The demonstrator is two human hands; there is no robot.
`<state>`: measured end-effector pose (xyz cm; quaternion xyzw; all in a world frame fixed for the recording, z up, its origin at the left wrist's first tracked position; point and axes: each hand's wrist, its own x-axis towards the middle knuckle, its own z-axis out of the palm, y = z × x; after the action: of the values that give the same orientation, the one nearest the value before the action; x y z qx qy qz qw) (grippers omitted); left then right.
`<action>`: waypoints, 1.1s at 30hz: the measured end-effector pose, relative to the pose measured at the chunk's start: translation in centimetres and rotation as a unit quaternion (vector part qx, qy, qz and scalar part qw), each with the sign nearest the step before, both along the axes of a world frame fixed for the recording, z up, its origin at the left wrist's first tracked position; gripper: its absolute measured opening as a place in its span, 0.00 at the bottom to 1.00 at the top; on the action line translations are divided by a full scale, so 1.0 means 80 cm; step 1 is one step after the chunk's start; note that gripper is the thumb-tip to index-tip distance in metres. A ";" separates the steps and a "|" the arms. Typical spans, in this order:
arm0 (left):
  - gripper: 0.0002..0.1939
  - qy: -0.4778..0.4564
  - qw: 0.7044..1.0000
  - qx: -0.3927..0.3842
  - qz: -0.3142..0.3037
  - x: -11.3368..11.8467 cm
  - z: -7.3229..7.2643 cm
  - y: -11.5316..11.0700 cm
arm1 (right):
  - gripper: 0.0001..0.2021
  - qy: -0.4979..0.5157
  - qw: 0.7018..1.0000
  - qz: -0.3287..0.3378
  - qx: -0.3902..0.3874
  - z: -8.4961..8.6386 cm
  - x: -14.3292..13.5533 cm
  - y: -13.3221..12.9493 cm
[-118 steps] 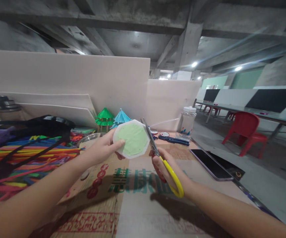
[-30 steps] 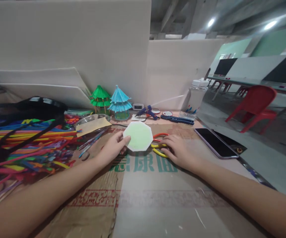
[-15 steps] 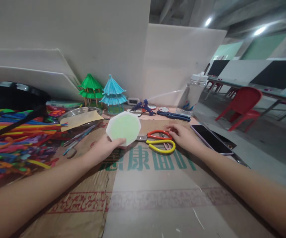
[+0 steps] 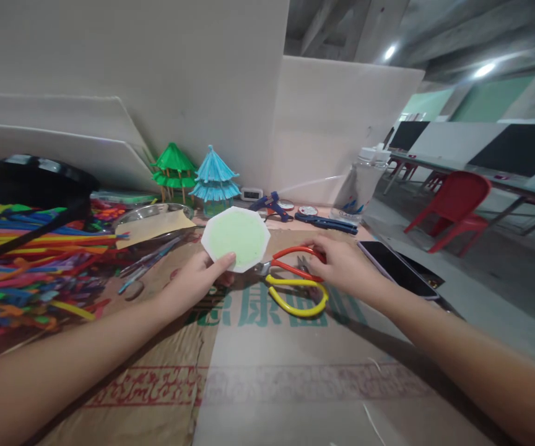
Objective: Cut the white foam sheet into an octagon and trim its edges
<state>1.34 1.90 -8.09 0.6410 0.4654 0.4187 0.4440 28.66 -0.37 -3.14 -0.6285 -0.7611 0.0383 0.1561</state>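
Note:
My left hand (image 4: 207, 271) grips a flat octagonal foam piece (image 4: 237, 238), pale green in the middle with a white border, its thumb on the top face. To the right lies a pair of scissors (image 4: 290, 303) with one red and one yellow handle loop; the blades run partly behind the octagon. My right hand (image 4: 337, 260) has its fingers curled around the outer end of the red loop. Inside the loops, a smaller metal tool (image 4: 303, 264) shows in part beneath the scissors.
Colourful pipe cleaners (image 4: 26, 266) pile up at left beside a metal bowl (image 4: 156, 214). Behind stand a green paper pavilion (image 4: 173, 164), a blue one (image 4: 214, 170), a glue gun (image 4: 272, 203) and a utility knife (image 4: 326, 223). A phone (image 4: 395, 266) lies at right.
My right hand has reached left and taken hold of the scissors' red handle. The handles have spread wider apart. My left hand still holds the octagon.

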 end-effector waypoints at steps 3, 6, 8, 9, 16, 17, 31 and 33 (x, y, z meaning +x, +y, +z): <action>0.24 0.002 1.000 0.019 0.005 -0.001 0.000 -0.002 | 0.20 -0.030 0.999 0.032 -0.010 0.000 -0.019 -0.019; 0.24 0.007 0.999 0.036 0.011 -0.002 -0.004 0.000 | 0.19 -0.107 0.991 0.071 -0.032 -0.006 -0.034 -0.036; 0.24 0.016 0.999 0.046 0.014 -0.003 -0.006 0.002 | 0.18 -0.143 0.981 0.128 0.002 -0.010 -0.044 -0.046; 0.25 0.020 0.998 0.050 0.017 -0.003 -0.006 0.003 | 0.18 -0.147 0.976 0.163 0.016 -0.012 -0.049 -0.050; 0.25 0.011 0.996 0.072 0.047 -0.004 0.002 -0.004 | 0.21 -0.040 0.970 0.236 -0.035 -0.034 -0.074 -0.046; 0.25 0.013 0.995 0.081 0.061 -0.004 0.004 -0.007 | 0.22 -0.024 0.971 0.235 -0.029 -0.032 -0.069 -0.042; 0.24 0.043 0.996 0.065 0.042 -0.007 -0.005 -0.002 | 0.27 -0.126 0.989 0.029 -0.068 0.010 0.132 0.074; 0.24 0.043 0.997 0.061 0.035 -0.006 -0.003 -0.002 | 0.27 -0.128 0.990 0.023 -0.052 0.001 0.137 0.086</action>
<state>0.83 1.71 -8.36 0.6676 0.4798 0.4340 0.3684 39.65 6.52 -3.06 -0.6178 -0.7860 0.0008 0.0234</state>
